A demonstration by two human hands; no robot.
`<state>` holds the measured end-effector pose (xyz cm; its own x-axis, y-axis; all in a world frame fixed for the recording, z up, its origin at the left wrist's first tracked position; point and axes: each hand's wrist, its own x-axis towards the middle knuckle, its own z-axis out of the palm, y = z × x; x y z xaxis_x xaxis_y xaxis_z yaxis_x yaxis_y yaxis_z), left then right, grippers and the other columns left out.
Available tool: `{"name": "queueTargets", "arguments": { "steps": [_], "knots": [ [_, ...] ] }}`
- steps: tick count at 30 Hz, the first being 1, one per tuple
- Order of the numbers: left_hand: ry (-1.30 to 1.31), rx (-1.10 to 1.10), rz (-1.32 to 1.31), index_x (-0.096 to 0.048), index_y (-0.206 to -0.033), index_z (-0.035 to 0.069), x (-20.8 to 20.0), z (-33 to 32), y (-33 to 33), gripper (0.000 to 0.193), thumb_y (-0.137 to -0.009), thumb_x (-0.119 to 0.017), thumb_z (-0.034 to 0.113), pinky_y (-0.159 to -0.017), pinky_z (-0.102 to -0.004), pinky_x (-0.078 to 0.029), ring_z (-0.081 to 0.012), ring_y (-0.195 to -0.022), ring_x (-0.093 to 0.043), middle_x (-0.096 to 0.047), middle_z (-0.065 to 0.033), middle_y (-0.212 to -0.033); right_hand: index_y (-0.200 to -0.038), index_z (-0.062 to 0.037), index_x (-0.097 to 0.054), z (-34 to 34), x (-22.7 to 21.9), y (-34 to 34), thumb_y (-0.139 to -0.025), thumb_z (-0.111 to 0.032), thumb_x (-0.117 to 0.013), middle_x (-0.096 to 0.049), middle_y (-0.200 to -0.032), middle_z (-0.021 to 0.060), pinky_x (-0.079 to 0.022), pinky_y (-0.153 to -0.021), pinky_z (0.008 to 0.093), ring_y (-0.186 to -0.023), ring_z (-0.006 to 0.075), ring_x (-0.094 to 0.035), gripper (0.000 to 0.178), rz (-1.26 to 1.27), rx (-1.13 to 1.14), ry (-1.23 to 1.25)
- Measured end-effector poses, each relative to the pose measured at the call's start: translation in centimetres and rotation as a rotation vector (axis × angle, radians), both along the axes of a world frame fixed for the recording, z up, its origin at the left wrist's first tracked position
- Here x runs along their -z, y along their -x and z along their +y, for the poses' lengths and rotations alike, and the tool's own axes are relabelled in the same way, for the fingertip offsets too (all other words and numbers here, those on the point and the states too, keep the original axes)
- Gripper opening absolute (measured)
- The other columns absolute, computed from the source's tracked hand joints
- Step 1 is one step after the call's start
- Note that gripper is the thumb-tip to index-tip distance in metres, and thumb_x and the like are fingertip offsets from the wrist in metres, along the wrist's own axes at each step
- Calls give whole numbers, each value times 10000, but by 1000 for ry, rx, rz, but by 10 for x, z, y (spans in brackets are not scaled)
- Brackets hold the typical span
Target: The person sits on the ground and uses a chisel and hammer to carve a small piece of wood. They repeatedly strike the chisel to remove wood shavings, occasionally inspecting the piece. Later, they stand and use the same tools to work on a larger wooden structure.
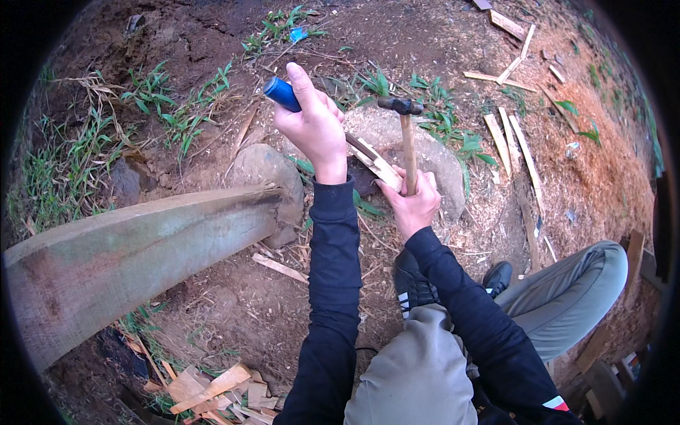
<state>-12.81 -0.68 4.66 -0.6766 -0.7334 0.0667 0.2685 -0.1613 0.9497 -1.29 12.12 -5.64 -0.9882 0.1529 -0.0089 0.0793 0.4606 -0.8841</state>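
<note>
My left hand (312, 124) is closed around a blue-handled tool (282, 93), its thumb pointing up along the handle. A narrow dark blade seems to run from the fist to a short pale piece of wood (382, 168); its exact kind I cannot make out. In my right hand (416, 202) is a hammer (409, 145), held upright by its wooden handle with the dark metal head on top. The fingers of that same hand also pinch the near end of the wood piece. Both hands are above a large flat stone (432, 152).
A thick wooden beam (149, 251) comes in from the left, its end against a rounded rock (263, 173). Wood offcuts (219, 393) are heaped at the lower left. Long wood strips (520, 152) and sawdust (595, 191) cover the ground at right. My shoe (413, 283) stands near the stone.
</note>
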Motion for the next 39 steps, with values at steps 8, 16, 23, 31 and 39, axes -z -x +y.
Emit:
{"name": "queueTargets", "arguments": {
  "steps": [8, 16, 23, 31, 39],
  "knots": [
    [22, 30, 39, -332, -632, 131, 1, 1, 5, 511, -986, -571, 412, -332, -239, -180, -49, -358, -291, -297, 51, -492, -973, -92, -722, 1, 2, 0, -646, -178, -850, -524, -676, 3, -419, -698, 359, -733, 206, -492, 361, 5, -1, -3],
    [43, 7, 5, -316, -618, 140, 5, 2, 13, 525, -986, -567, 419, -330, -241, -180, -47, -354, -290, -289, 56, -485, -913, -84, -691, 3, 10, 3, -646, -189, -856, -470, -639, 15, -376, -660, 367, -692, 220, -461, 330, 125, -53, -54],
    [75, 106, -1, -426, -662, 107, 13, -5, 16, 465, -975, -588, 410, -324, -241, -298, -63, -355, -405, -417, 32, -476, -765, -64, -586, 0, 2, 3, -648, -193, -857, -502, -663, 35, -399, -671, 380, -713, 242, -475, 322, 78, -43, 17],
    [174, -119, -132, -494, -690, 54, 24, -10, 30, 459, -967, -607, 401, -387, -255, -344, -82, -419, -476, -474, 17, -515, -1017, -43, -720, 3, 4, 4, -682, -196, -872, -452, -660, 6, -431, -591, 313, -657, 162, -480, 398, 179, -56, -84],
    [244, -34, -168, -542, -704, 10, 30, -6, 32, 344, -923, -648, 254, -502, -341, -382, -140, -512, -502, -524, -14, -569, -936, -38, -691, 48, -22, 6, -836, -152, -753, -513, -654, 13, -404, -543, 288, -580, 110, -469, 164, 199, -142, -17]
  ]
}}
